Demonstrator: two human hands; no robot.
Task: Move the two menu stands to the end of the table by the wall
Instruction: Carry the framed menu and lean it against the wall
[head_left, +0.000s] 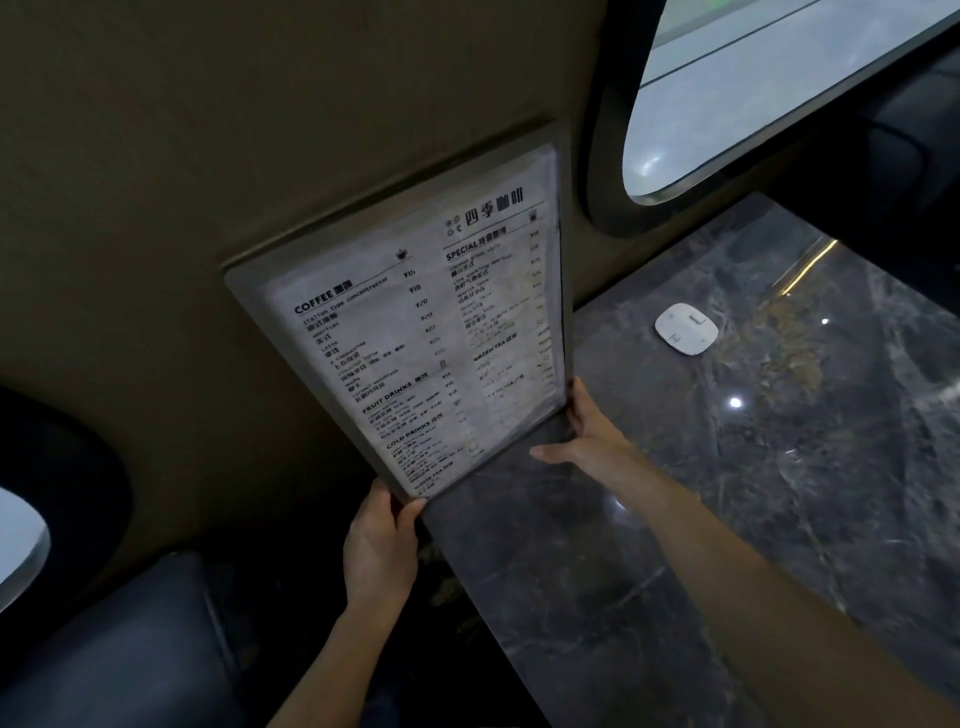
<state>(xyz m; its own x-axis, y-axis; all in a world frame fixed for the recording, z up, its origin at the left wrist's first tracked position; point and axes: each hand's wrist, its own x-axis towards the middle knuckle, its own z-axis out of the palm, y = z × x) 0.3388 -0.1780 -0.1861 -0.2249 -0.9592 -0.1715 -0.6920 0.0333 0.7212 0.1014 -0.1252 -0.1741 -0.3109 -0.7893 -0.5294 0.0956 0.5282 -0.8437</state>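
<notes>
A large grey-framed menu stand (415, 322) with a printed coffee and drinks list stands at the table's end, leaning against the brown wall (208, 156). My left hand (382, 545) grips its lower left corner from below. My right hand (584, 434) holds its lower right corner, thumb stretched out over the tabletop. Only one menu stand is in sight; whether another sits behind it is hidden.
The dark marble table (727, 493) runs from the wall toward the right. A small white rounded device (685, 328) lies on it near the wall. A window (779, 93) opens at upper right, and a dark padded seat (130, 649) lies at lower left.
</notes>
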